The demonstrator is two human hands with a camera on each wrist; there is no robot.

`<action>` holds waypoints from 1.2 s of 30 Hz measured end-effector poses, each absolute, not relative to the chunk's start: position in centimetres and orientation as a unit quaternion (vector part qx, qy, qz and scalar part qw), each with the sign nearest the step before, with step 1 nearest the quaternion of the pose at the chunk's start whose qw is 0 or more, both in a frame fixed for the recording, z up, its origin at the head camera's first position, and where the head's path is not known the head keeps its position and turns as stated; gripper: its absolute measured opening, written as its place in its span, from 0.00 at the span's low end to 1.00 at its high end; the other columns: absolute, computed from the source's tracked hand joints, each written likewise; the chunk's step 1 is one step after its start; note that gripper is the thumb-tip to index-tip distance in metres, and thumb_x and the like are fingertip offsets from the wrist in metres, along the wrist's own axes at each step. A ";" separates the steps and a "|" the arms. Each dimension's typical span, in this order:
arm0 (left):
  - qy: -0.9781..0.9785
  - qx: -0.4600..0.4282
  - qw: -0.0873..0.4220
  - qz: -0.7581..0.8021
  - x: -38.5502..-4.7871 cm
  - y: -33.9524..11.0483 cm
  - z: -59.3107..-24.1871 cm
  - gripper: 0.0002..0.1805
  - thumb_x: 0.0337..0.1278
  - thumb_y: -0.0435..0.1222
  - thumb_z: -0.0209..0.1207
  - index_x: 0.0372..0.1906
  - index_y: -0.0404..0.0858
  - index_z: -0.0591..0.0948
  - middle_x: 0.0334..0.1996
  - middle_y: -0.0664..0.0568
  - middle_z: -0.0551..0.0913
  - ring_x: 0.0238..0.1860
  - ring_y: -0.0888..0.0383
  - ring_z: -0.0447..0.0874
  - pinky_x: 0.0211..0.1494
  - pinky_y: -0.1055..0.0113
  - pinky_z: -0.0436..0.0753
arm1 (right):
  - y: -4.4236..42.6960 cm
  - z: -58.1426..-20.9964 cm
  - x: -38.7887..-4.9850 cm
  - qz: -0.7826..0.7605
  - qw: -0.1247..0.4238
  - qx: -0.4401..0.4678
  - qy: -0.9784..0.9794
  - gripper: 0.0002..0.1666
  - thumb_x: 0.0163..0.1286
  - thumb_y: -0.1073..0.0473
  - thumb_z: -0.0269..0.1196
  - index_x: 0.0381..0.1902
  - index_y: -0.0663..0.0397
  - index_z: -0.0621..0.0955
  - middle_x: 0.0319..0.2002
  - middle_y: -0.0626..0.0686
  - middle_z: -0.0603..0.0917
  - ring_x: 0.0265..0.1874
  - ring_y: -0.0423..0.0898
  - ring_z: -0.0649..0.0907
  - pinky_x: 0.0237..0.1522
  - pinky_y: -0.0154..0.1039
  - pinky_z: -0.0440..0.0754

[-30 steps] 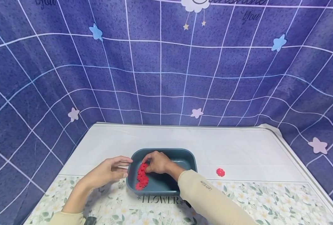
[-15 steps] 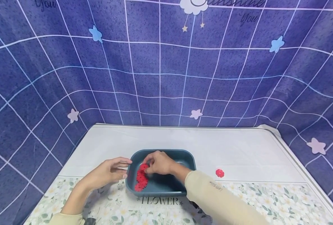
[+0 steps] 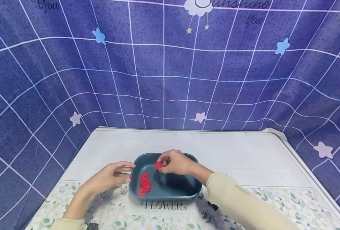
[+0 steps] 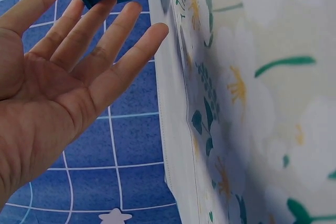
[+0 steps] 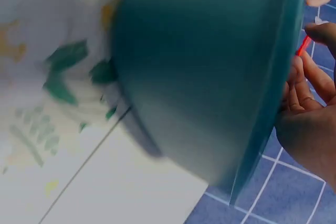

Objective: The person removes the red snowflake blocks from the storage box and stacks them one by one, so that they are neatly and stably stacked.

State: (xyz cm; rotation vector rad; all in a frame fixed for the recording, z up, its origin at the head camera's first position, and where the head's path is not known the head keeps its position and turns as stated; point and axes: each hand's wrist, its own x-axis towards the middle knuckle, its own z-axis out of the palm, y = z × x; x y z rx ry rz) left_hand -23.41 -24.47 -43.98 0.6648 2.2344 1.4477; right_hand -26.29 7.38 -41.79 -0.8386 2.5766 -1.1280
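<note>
A dark teal rectangular bin (image 3: 165, 198) stands in front of the person. Inside it, along the left side, lie several red flower-shaped pieces (image 3: 145, 184), overlapping in a row. Above the bin's back part, the right hand (image 3: 175, 162) pinches one red flower-shaped piece (image 3: 158, 165) between thumb and fingers; in the right wrist view that piece (image 5: 303, 44) shows edge-on as a thin red strip. At the bin's left wall is the left hand (image 3: 112, 175), its fingers extended. The left wrist view shows its fingertips (image 4: 109, 1) against the bin's outside.
White cloth (image 3: 230, 143) covers the table's back half, and a floral mat (image 3: 273, 204) with the word FLOWER lies in front. A blue gridded curtain (image 3: 164, 86) hangs behind and at both sides. The right sleeve (image 3: 236, 198) crosses the table.
The right hand has lifted a red flower-shaped piece from the row's back end and moved right. The loose red piece on the table is now hidden by the right sleeve. The left hand stays put.
</note>
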 end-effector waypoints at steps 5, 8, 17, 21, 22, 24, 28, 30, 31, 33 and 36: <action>0.806 0.233 0.197 0.507 -23.5 -24.4 -44.0 0.30 0.70 0.36 0.63 0.72 0.31 0.70 0.70 0.26 0.72 0.61 0.37 0.84 0.56 0.50 0.89 | 8.8 -41.0 -26.1 -0.377 0.091 -0.286 0.876 0.15 0.59 0.61 0.73 0.46 0.53 0.88 0.29 0.44 0.82 0.26 0.36 0.77 0.32 0.28 0.76; 0.813 0.226 0.195 0.499 -23.4 -24.5 -44.1 0.30 0.69 0.37 0.64 0.72 0.32 0.71 0.70 0.26 0.71 0.60 0.36 0.84 0.56 0.47 0.89 | 9.5 -40.6 -26.0 -0.377 0.082 -0.293 0.875 0.16 0.59 0.61 0.73 0.46 0.55 0.87 0.30 0.45 0.83 0.28 0.36 0.79 0.34 0.28 0.78; 0.814 0.227 0.198 0.497 -23.5 -24.5 -44.1 0.30 0.70 0.37 0.64 0.72 0.33 0.71 0.71 0.27 0.71 0.61 0.37 0.84 0.57 0.47 0.88 | 11.6 -39.2 -25.9 -0.369 0.059 -0.305 0.876 0.15 0.60 0.62 0.74 0.46 0.54 0.88 0.31 0.48 0.85 0.30 0.37 0.80 0.34 0.28 0.80; 0.807 0.228 0.201 0.506 -23.6 -24.5 -44.0 0.30 0.70 0.37 0.64 0.72 0.32 0.70 0.70 0.27 0.71 0.61 0.38 0.84 0.56 0.51 0.89 | 12.7 -38.5 -25.7 -0.359 0.044 -0.301 0.882 0.14 0.59 0.61 0.74 0.45 0.53 0.88 0.31 0.48 0.85 0.30 0.38 0.80 0.34 0.29 0.80; 0.807 0.230 0.198 0.507 -23.6 -24.6 -44.0 0.30 0.70 0.37 0.63 0.72 0.32 0.70 0.70 0.27 0.72 0.60 0.38 0.84 0.56 0.51 0.89 | 12.9 -38.4 -25.7 -0.357 0.040 -0.301 0.883 0.14 0.59 0.61 0.74 0.45 0.52 0.88 0.31 0.48 0.85 0.30 0.38 0.80 0.34 0.29 0.80; 0.805 0.230 0.197 0.511 -23.6 -24.6 -44.0 0.30 0.70 0.36 0.63 0.72 0.31 0.70 0.70 0.27 0.72 0.60 0.39 0.85 0.55 0.53 0.89 | 13.5 -38.2 -25.7 -0.355 0.031 -0.300 0.885 0.14 0.59 0.61 0.74 0.44 0.51 0.88 0.31 0.49 0.85 0.31 0.39 0.81 0.35 0.30 0.80; 0.800 0.235 0.198 0.515 -23.6 -24.3 -44.3 0.30 0.70 0.35 0.63 0.72 0.31 0.71 0.70 0.28 0.73 0.60 0.40 0.85 0.55 0.55 0.89 | 15.1 -38.2 -25.4 -0.353 0.017 -0.290 0.889 0.14 0.58 0.61 0.74 0.44 0.52 0.88 0.31 0.50 0.85 0.32 0.41 0.81 0.36 0.30 0.81; 0.799 0.239 0.200 0.515 -23.6 -24.2 -44.3 0.29 0.70 0.36 0.63 0.72 0.32 0.71 0.70 0.28 0.73 0.61 0.40 0.85 0.55 0.56 0.89 | 15.8 -38.2 -25.2 -0.354 0.016 -0.284 0.891 0.14 0.58 0.61 0.74 0.43 0.53 0.88 0.31 0.50 0.85 0.33 0.42 0.81 0.36 0.31 0.81; 0.799 0.240 0.198 0.514 -23.6 -24.1 -44.3 0.29 0.70 0.36 0.63 0.72 0.32 0.71 0.70 0.28 0.73 0.61 0.39 0.85 0.55 0.55 0.89 | 16.0 -38.1 -25.2 -0.357 0.016 -0.283 0.890 0.14 0.58 0.61 0.74 0.43 0.53 0.88 0.31 0.50 0.85 0.33 0.42 0.81 0.36 0.31 0.81; 0.803 0.236 0.195 0.512 -23.5 -24.2 -44.2 0.29 0.70 0.36 0.63 0.71 0.32 0.71 0.70 0.28 0.73 0.60 0.39 0.85 0.55 0.55 0.89 | 16.4 -37.8 -25.1 -0.361 0.017 -0.283 0.889 0.14 0.59 0.61 0.74 0.44 0.53 0.88 0.31 0.50 0.85 0.32 0.42 0.81 0.36 0.31 0.81; 0.809 0.233 0.190 0.505 -23.4 -24.5 -44.0 0.29 0.70 0.36 0.63 0.71 0.33 0.71 0.70 0.28 0.73 0.60 0.39 0.85 0.54 0.55 0.90 | 16.9 -37.5 -25.1 -0.365 0.013 -0.283 0.887 0.13 0.59 0.62 0.74 0.44 0.53 0.88 0.31 0.49 0.84 0.31 0.41 0.80 0.34 0.31 0.80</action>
